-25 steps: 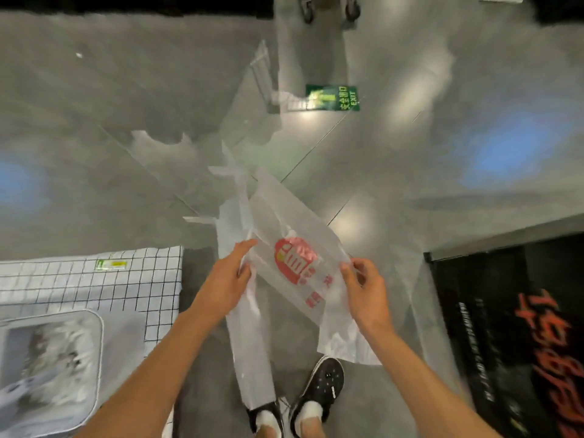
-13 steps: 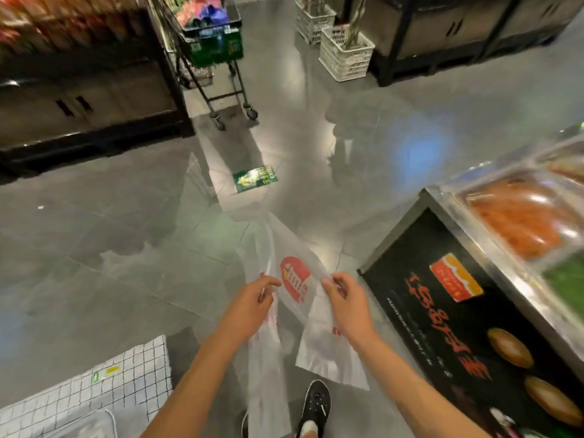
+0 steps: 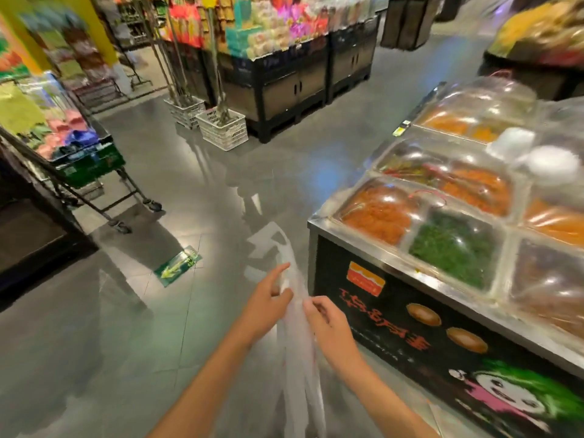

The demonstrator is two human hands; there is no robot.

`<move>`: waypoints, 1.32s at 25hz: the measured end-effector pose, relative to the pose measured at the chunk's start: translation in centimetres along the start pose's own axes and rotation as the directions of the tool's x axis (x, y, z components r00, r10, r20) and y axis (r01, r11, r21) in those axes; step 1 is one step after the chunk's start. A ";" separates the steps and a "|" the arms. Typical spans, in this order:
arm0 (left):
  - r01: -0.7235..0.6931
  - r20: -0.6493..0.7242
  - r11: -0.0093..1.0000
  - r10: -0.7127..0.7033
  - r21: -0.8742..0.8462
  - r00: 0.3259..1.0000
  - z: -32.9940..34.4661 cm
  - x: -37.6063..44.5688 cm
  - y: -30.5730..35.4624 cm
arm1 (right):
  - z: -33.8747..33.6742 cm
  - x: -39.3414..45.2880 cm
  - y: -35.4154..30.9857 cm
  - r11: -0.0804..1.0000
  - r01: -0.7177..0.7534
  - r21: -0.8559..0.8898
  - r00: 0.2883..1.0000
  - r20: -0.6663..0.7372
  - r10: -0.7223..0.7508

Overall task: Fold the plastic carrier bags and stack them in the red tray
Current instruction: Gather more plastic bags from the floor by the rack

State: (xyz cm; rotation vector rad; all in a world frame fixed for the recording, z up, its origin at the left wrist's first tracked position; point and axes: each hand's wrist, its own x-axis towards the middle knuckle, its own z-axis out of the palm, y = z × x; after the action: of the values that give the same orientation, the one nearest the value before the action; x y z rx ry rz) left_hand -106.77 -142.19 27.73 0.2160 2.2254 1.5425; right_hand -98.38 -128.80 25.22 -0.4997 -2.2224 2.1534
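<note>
- A clear bag (image 3: 297, 352) hangs in a narrow strip between both hands, over the grey floor (image 3: 126, 358).
- Left hand (image 3: 268, 303) pinches its upper part — forefinger sticking out.
- Right hand (image 3: 327, 320) pinches it just beside.
- A food counter (image 3: 410, 327) stands close on the right.

Our shop aisle, grey and glossy

We see a shiny tiled floor (image 3: 284, 172), a green arrow sticker (image 3: 177, 265), a trolley (image 3: 91, 172), white crates (image 3: 222, 128) and a covered food counter (image 3: 458, 216).
</note>
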 end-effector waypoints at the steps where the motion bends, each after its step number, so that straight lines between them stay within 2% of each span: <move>1: 0.025 0.051 0.999 -0.022 -0.046 0.998 0.8 0.5 0.8 | -0.5 -0.4 0.1 1.000 -0.002 0.024 0.999 -0.050 0.003; 3: 0.095 0.159 0.992 -0.080 -0.085 0.984 2.3 1.3 2.5 | -1.4 -1.0 0.6 1.000 0.006 0.029 0.985 -0.171 -0.001; 5: 0.085 0.294 0.996 -0.082 0.001 0.952 3.8 1.9 3.6 | -2.1 -1.8 1.0 1.000 -0.008 0.006 0.963 -0.270 0.009; 9: -0.069 0.511 0.965 -0.074 0.255 0.857 7.1 3.5 4.5 | -4.5 -4.5 1.8 0.995 -0.097 -0.006 0.942 -0.324 0.090; 13: -0.340 0.718 0.829 -0.101 0.443 0.689 12.0 3.2 6.6 | -9.6 -8.2 2.4 0.937 -0.171 -0.305 0.887 -0.462 0.011; 15: -0.499 0.817 0.737 -0.123 0.456 0.564 15.2 1.7 8.3 | -13.5 -10.1 2.0 0.834 -0.245 -0.494 0.854 -0.517 -0.056; 17: -0.664 0.879 0.603 -0.148 0.443 0.453 18.3 0.2 9.9 | -17.8 -11.2 0.9 0.657 -0.236 -0.716 0.889 -0.432 -0.151; 20: -0.839 0.938 0.422 -0.190 0.345 0.290 23.6 -1.9 12.1 | -24.5 -13.6 -0.7 0.268 -0.267 -0.926 0.955 -0.291 -0.053; 21: -0.872 0.948 0.379 -0.198 0.310 0.250 25.4 -2.4 12.5 | -26.5 -14.8 -0.9 0.185 -0.279 -0.942 0.959 -0.283 0.006; 22: -0.894 0.953 0.345 -0.208 0.284 0.222 27.3 -2.8 13.0 | -28.4 -16.0 -0.7 0.148 -0.299 -0.943 0.954 -0.293 0.060; 24: -0.926 0.961 0.296 -0.211 0.235 0.177 30.7 -3.4 14.2 | -31.8 -18.7 -0.3 0.172 -0.341 -0.924 0.938 -0.323 0.125; 27: -0.955 0.981 0.256 -0.162 0.148 0.109 35.8 -4.8 16.3 | -36.7 -22.9 0.2 0.287 -0.409 -0.866 0.913 -0.394 0.109; 30: -0.957 0.995 0.276 -0.076 0.086 0.068 41.3 -6.4 18.6 | -41.9 -27.4 0.6 0.429 -0.565 -0.705 0.804 -0.588 0.093; 33: -0.978 0.997 0.197 -0.034 0.070 0.065 46.7 -6.7 19.9 | -46.3 -32.1 0.7 0.467 -0.650 -0.600 0.712 -0.695 0.099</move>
State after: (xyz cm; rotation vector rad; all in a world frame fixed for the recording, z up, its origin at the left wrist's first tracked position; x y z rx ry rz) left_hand -83.14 -97.23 34.04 2.0956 1.5086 -0.0546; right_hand -57.40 -91.19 33.98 -1.5912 -2.6945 0.5658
